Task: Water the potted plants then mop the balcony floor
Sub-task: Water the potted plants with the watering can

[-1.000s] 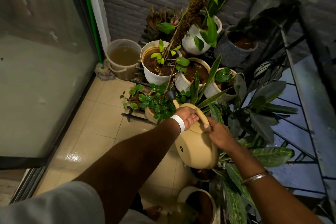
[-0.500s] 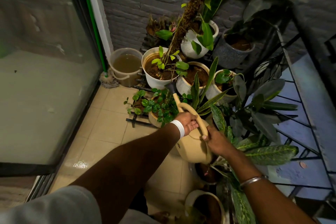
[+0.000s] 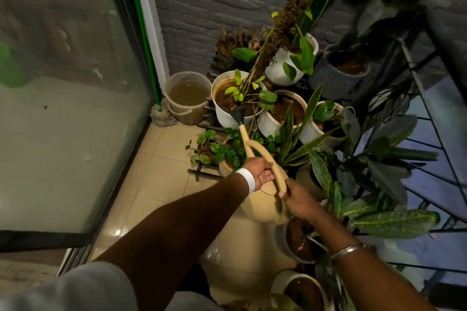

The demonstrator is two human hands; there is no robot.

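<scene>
I hold the can [image 3: 262, 199] with both hands over the tiled floor [image 3: 161, 177], in front of the cluster of pots. Its long axis runs from the round body near me up and away to the spout [image 3: 243, 134], which points forward and a little left, toward the brick wall [image 3: 202, 7]; the black rose [image 3: 238, 115] at the tip sits over the near rim of the big white pot [image 3: 222, 108], above its brown soil. The can is tan plastic, plump and smooth, with a looping handle [image 3: 267, 159] that arcs from the base of the spout back to the top of the body. My left hand [image 3: 260, 171], white band at the wrist, has its fingers wrapped round the handle from the left. My right hand [image 3: 300, 202], a metal bangle [image 3: 346, 251] on that wrist, closes on the rear end of the handle where it meets the body. I cannot tell whether water is running from the rose. A small-leaved plant [image 3: 222, 151] stands just left of the spout, under it. Left of the white pot a bucket [image 3: 187, 98] of murky water stands in the corner, with the mop [image 3: 161, 116] touching its side, green pole leaning up along the glass door [image 3: 63, 108]. The floor near my feet shines wet.
</scene>
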